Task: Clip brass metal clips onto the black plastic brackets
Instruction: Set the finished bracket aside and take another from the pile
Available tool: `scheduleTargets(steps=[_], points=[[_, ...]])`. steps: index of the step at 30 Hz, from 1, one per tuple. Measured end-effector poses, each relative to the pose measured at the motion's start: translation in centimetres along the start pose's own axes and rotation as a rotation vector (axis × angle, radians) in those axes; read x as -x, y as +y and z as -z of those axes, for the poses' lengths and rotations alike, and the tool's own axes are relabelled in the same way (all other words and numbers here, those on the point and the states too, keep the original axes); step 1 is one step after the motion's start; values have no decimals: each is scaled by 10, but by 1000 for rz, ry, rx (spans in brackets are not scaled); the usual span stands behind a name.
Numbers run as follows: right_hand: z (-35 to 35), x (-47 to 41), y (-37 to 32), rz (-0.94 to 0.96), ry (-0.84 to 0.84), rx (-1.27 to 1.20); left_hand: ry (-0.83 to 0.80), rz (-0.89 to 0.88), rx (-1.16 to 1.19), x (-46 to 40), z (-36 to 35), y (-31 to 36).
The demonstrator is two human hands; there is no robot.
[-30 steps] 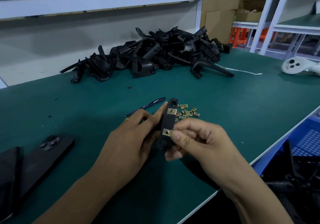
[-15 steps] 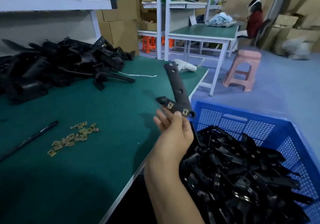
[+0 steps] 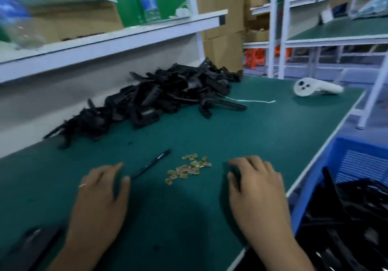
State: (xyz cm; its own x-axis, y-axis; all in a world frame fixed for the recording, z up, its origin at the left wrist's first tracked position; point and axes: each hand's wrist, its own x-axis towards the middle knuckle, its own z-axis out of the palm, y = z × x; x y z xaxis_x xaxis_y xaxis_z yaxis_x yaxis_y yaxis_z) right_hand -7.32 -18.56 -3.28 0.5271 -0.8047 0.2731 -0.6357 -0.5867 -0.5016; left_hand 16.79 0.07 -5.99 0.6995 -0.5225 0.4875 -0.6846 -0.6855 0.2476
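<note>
Several small brass clips (image 3: 189, 168) lie scattered on the green mat between my two hands. A heap of black plastic brackets (image 3: 151, 100) is piled against the back wall of the bench. My left hand (image 3: 100, 195) hovers over the mat left of the clips, fingers relaxed and holding nothing. My right hand (image 3: 256, 189) is over the mat right of the clips, fingers loosely bent and empty. More black brackets (image 3: 352, 218) fill the blue crate at the right.
A black pen (image 3: 151, 163) lies just left of the clips near my left fingertips. A white controller (image 3: 310, 86) and a white cord (image 3: 252, 100) lie at the far right of the bench. The blue crate (image 3: 327, 165) stands beside the bench edge. Dark phones (image 3: 31, 247) lie at the lower left.
My right hand held a bracket with two clips over the blue crate; now it is empty and back over the mat. My left hand has returned into view. The view swung left.
</note>
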Motion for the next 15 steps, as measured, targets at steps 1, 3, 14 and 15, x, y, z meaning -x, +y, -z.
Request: scheduleTargets(steps=[1, 3, 14, 15], points=[[-3, -1, 0, 36, -8, 44, 46, -10, 52, -2, 2, 5], [-8, -1, 0, 95, -20, 92, 93, 29, 77, -19, 4, 5], [-18, -18, -4, 403, -192, 74, -166, 187, 242, -143, -24, -7], [-20, -20, -3, 414, -196, 69, -172, 226, 332, -160, -27, -5]])
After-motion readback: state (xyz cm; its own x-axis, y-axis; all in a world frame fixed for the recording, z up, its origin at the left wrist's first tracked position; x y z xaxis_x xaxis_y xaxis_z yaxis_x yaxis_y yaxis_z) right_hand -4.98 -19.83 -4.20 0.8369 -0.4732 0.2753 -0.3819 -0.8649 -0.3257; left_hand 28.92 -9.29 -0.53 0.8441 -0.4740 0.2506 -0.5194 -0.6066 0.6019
